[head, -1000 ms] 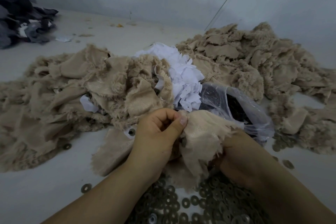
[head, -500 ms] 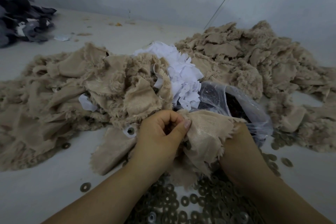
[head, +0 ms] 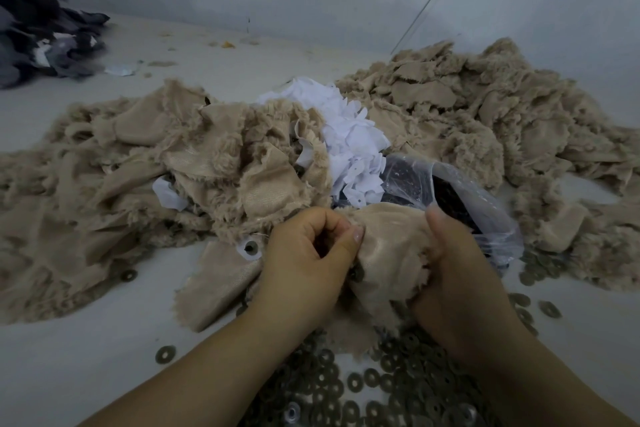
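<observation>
Dark fabric pile (head: 38,24) lay at 10 o'clock on tabletop (head: 86,350); beige plush heap (head: 485,104) at 2 o'clock; white cut pieces (head: 349,139) at 12.

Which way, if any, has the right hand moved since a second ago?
Yes. The right hand has come up toward the plastic bag; its thumb now grips the beige fabric piece.

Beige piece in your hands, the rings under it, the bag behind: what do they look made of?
Beige piece: likely plush fabric, sheeny knit-looking backing, furry pile at frayed edges. Rings: flat washers, dull grey-brown, metal or plastic unclear. Bag: thin clear plastic film, crinkled, glossy, dark contents showing through.
</observation>
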The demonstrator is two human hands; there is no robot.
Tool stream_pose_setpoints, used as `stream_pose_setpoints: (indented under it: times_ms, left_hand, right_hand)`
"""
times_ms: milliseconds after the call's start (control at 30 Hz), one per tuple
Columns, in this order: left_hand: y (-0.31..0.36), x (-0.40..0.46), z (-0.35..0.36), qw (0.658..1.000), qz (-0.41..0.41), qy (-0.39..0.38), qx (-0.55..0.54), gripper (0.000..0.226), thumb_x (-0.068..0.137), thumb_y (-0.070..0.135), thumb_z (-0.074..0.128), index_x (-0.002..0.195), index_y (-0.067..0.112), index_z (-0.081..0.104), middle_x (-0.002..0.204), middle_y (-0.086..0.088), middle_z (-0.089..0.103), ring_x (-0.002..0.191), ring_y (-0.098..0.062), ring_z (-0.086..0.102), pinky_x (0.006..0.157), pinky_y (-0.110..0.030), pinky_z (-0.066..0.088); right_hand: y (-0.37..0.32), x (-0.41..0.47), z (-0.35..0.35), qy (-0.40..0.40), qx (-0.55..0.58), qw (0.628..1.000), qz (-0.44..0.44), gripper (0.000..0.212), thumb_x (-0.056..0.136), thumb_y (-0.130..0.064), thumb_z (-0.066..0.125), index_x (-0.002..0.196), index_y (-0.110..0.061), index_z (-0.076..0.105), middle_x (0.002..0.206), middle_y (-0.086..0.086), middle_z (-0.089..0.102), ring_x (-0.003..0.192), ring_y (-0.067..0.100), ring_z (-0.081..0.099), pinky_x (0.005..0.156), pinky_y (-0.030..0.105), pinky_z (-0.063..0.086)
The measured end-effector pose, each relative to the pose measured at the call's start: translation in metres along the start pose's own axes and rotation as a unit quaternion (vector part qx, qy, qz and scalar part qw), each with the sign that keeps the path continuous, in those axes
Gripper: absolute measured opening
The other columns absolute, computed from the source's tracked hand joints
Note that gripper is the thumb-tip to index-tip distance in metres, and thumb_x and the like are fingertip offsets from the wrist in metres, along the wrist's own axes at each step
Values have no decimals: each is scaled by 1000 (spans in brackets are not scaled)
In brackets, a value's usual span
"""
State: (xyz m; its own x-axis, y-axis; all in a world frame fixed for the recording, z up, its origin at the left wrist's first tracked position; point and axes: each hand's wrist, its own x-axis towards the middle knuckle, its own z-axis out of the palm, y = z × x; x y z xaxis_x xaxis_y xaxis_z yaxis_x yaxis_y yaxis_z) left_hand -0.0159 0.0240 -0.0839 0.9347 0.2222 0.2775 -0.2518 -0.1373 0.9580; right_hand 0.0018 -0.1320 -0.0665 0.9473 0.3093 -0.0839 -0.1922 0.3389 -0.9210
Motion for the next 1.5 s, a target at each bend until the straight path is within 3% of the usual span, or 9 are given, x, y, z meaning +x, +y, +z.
stream_pose_setpoints:
  times_ms: [67, 200, 367, 500, 600, 800, 1100, 1267, 1500]
  left_hand:
    - [1, -2, 2, 1000, 11, -8, 21, 21, 89, 13, 70, 70, 22, 65, 63, 0, 64, 55, -11, 58, 51, -22, 49]
    - [2, -4, 3, 999, 21, -20, 21, 23, 88, 9, 70, 69, 21, 65, 63, 2, 64, 54, -4, 56, 51, -17, 46]
    - [2, -4, 3, 999, -19, -37, -32, 18, 91, 9, 67, 74, 17, 67, 59, 1, 62, 53, -9, 55, 49, -22, 46]
    - [2, -3, 2, 998, -18, -39, -48, 18, 91, 5, 66, 76, 15, 68, 68, -15, 65, 58, -16, 58, 56, -30, 51]
    - [1, -4, 2, 998, -8, -33, -43, 19, 91, 4, 66, 76, 15, 68, 68, -14, 65, 59, -15, 58, 56, -30, 51]
    - [2, -5, 4, 997, -27, -39, -63, 21, 93, 5, 63, 75, 16, 67, 64, -11, 61, 59, -16, 55, 56, -30, 50]
    - [3, -5, 5, 995, -41, -41, -84, 23, 94, 5, 61, 74, 14, 65, 64, -6, 60, 59, -18, 53, 55, -29, 48]
    - [4, -6, 5, 999, -12, -36, -32, 20, 93, 4, 63, 73, 11, 64, 61, 4, 58, 55, -5, 51, 52, -19, 44]
    - [5, -7, 5, 996, 55, -8, 75, 23, 89, 5, 67, 70, 18, 61, 65, 2, 60, 55, 0, 51, 52, -15, 42]
  right_hand:
    - [3, 2, 1, 7, -66, 998, -5, 28, 93, -35, 65, 93, -10, 78, 104, 22, 73, 93, 17, 74, 82, 30, 60]
    - [11, 3, -1, 48, -133, 989, -32, 30, 71, -30, 78, 92, -9, 79, 94, 15, 77, 90, 32, 75, 86, 51, 58]
    - [10, 3, 0, 49, -96, 994, -33, 25, 71, -24, 76, 93, -13, 80, 96, 15, 77, 91, 33, 75, 82, 47, 61]
    - [7, 2, 2, 69, -89, 994, -14, 19, 72, -19, 77, 90, -15, 80, 95, 14, 77, 90, 32, 75, 81, 48, 61]
    - [7, 1, 3, 81, -76, 994, 3, 14, 79, -9, 76, 93, -8, 79, 97, 17, 77, 91, 35, 74, 85, 52, 58]
    - [5, 2, 7, 88, -5, 995, 41, 31, 63, -13, 75, 92, -2, 77, 97, 21, 75, 88, 36, 75, 74, 43, 62]
    - [6, 4, 7, 71, 23, 995, 61, 27, 64, -14, 75, 90, -6, 79, 100, 20, 75, 92, 36, 74, 83, 48, 61]
    - [6, 1, 8, 76, -3, 996, 37, 25, 61, -16, 77, 84, -6, 79, 95, 20, 76, 89, 35, 75, 83, 47, 61]
    - [8, -1, 7, 98, -53, 994, 3, 11, 85, -2, 69, 85, -6, 78, 92, 19, 76, 86, 35, 74, 71, 44, 62]
